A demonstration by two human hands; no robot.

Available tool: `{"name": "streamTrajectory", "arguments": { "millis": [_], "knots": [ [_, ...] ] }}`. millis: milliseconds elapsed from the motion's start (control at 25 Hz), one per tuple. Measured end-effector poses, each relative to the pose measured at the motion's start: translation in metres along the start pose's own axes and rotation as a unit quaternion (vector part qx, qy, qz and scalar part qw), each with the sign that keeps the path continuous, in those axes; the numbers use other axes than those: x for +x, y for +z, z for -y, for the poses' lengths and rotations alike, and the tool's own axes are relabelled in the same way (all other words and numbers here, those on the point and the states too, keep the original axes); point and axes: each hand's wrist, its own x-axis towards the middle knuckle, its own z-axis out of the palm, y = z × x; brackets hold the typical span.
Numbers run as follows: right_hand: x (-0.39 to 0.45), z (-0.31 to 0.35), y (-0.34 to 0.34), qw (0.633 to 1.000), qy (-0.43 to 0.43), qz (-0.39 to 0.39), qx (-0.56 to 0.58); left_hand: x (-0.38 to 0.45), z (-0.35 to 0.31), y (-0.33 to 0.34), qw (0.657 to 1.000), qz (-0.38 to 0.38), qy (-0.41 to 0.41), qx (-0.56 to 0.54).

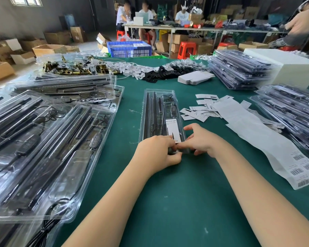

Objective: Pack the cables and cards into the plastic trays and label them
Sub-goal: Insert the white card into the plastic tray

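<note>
Beyond the table: a blue crate [128, 49], red stools [186, 49], and perhaps 4 seated people [125, 14].

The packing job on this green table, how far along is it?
Done: closed clear plastic trays stacked at the right. In hand: both the left hand and right hand grip the near end of the narrow clear tray with a white card inside. Left: open filled trays on the left and the white barcode label sheet.

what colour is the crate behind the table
Blue crate, a slotted lattice wall; seen in the head view.
</note>
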Motion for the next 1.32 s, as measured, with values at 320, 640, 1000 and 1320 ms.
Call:
{"name": "streamTrajectory", "arguments": {
  "millis": [320, 640, 1000, 1320],
  "knots": [
    [0.007, 0.007, -0.003, 0.998, 0.049, 0.034, 0.006, 0.007, -0.013, 0.002, 0.995, 0.034, -0.004, 0.089],
    [0.006, 0.006, -0.001, 0.998, 0.059, 0.027, 0.001, 0.002, -0.008, 0.002, 0.998, 0.017, 0.001, 0.068],
    [0.005, 0.018, 0.006, 0.995, 0.096, 0.023, -0.025, -0.003, 0.008, -0.002, 0.992, -0.018, -0.081, -0.095],
    [0.002, 0.032, 0.015, 0.989, 0.136, -0.010, -0.059, -0.008, 0.007, 0.001, 0.984, -0.059, -0.095, -0.137]
  ]
}}
